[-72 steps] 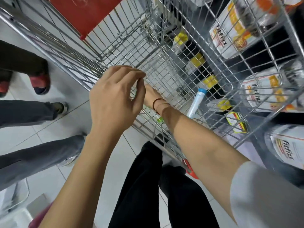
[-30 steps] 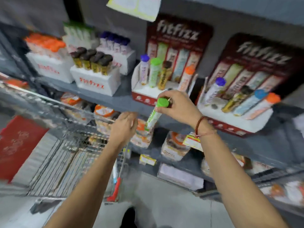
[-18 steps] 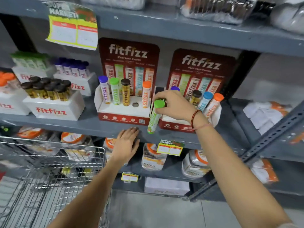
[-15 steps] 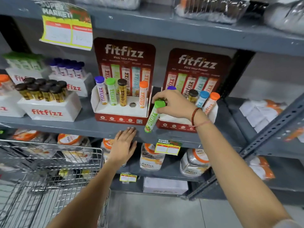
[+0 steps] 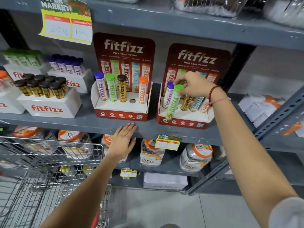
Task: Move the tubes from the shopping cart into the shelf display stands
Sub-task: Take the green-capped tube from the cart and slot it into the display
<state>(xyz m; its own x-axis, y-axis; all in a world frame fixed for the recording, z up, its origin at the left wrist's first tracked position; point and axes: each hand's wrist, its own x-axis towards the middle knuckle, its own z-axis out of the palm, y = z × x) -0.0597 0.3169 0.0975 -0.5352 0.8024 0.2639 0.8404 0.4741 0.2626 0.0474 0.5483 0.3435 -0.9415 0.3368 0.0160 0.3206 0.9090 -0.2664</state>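
Note:
My right hand grips the green cap of a green tube, which hangs tilted over the front of the right display stand. That stand holds a purple-capped tube and several others partly hidden behind my hand. The left display stand holds purple, green, brown and orange tubes, with one empty hole. My left hand lies flat against the front edge of the shelf, holding nothing. The shopping cart stands at the lower left.
White boxes of brown-capped tubes and purple-capped tubes sit on the shelf to the left. Jars fill the shelf below. A price sign hangs from the upper shelf. A slotted metal brace slants at the right.
The view swung from the cart up to the shelf. My right hand carried the green tube up and right over the right stand. My left hand stays on the shelf edge.

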